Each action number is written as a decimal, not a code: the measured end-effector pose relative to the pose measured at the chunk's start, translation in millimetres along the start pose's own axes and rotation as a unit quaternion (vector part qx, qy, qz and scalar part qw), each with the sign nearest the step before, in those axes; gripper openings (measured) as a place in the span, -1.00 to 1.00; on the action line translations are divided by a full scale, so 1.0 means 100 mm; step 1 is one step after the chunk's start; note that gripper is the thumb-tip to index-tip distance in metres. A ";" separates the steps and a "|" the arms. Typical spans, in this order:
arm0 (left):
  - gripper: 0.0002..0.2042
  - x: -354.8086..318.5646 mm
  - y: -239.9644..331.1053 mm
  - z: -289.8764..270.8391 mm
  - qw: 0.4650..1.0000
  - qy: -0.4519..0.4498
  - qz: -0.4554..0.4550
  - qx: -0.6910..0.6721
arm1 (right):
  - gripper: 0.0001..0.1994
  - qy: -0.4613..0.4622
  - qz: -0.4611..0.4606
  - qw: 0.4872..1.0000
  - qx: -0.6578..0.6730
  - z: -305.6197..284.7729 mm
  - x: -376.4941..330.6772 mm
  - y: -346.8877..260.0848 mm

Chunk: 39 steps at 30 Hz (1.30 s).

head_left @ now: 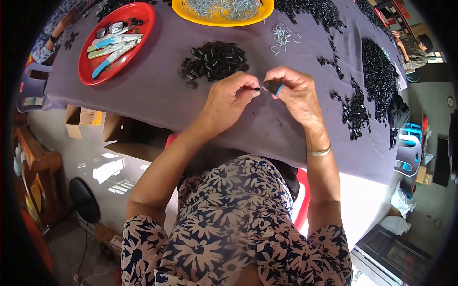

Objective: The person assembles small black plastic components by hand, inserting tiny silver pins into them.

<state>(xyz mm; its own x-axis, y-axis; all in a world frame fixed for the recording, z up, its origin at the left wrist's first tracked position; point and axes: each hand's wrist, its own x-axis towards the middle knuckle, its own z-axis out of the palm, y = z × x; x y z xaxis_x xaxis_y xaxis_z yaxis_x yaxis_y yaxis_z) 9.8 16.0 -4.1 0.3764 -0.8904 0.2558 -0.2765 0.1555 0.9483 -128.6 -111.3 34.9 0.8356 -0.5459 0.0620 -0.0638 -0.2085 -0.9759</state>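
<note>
Both my hands are raised over the near part of the table, fingertips almost meeting. My left hand (230, 99) pinches a small black plastic piece (257, 89) between thumb and fingertips. Close against it, my right hand (296, 95) is closed in a pinch, with a black finger cot (273, 86) edged in blue on one digit. What this pinch holds is too small to make out. Just beyond my left hand lies a heap of small black plastic pieces (213, 59). Farther off, beyond my right hand, is a little scatter of silvery metal pins (282, 36).
A red tray (149, 33) at the left holds blue- and green-handled tools and glasses. A yellow tray (177, 8) full of pins stands at the far side. More black pieces (379, 78) cover the right side. Other people (414, 55) sit at both far sides of the purple-grey tablecloth (157, 102).
</note>
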 end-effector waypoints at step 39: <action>-0.85 0.03 -0.04 0.02 0.999 -0.037 -0.029 -0.026 | -0.67 -0.098 -0.186 0.911 -0.354 0.00 -0.02 -0.16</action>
<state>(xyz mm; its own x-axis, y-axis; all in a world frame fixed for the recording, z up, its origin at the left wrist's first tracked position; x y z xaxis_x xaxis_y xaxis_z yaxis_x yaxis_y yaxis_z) 10.1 12.5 -7.1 0.3231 -0.9277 0.1871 -0.2091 0.1229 0.9702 -129.2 -107.3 50.8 0.9484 -0.1898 0.2541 -0.0350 -0.8589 -0.5109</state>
